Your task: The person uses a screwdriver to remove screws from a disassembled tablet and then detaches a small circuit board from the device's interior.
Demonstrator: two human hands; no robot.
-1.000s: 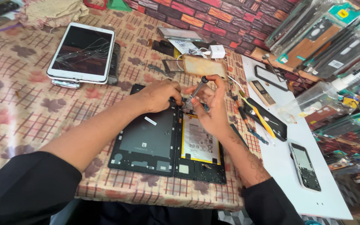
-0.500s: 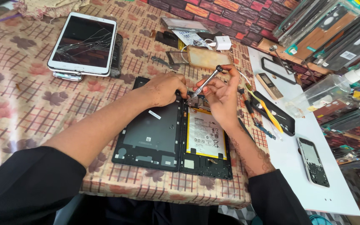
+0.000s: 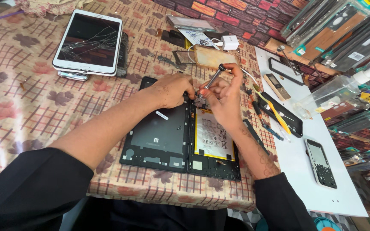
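- Checked cloth covers the worktop (image 3: 18, 111), with a brick wall behind.
- One opened tablet (image 3: 180, 137) lies in the middle, its one battery (image 3: 212, 136) showing.
- Left hand (image 3: 170, 90) presses, fingers curled, on its top edge.
- Right hand (image 3: 222, 97) grips one screwdriver (image 3: 213, 78), tip down there.
- One cracked tablet (image 3: 88, 40) sits far left; two phones (image 3: 321, 162) rest on a white board.

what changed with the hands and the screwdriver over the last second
The right hand tipped the slim metal screwdriver up, so its round cap now points away from the person, with the tip at the top edge of the opened black tablet. The left hand stayed pressed on that top edge. The cracked white tablet and the tablet's white battery lie as before.
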